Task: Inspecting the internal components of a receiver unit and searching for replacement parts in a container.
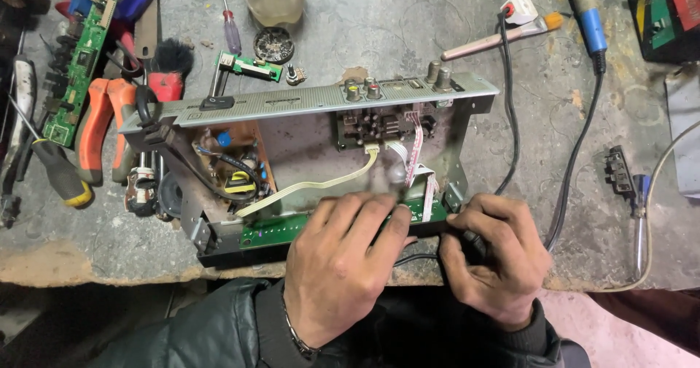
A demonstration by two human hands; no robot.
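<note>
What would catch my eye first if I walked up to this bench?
The opened metal chassis in the middle, its circuit boards and ribbon cables bare. At its near edge the left hand and right hand press on a green front board. To the left lie orange-handled pliers among other tools.

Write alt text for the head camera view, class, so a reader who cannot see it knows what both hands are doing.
Two bare hands work at the near edge of an opened metal electronics chassis on a worn workbench: the left hand presses fingers on a green circuit board, and the right hand pinches the chassis's near right corner. Orange-handled pliers, screwdrivers and a soldering iron lie around.
</note>
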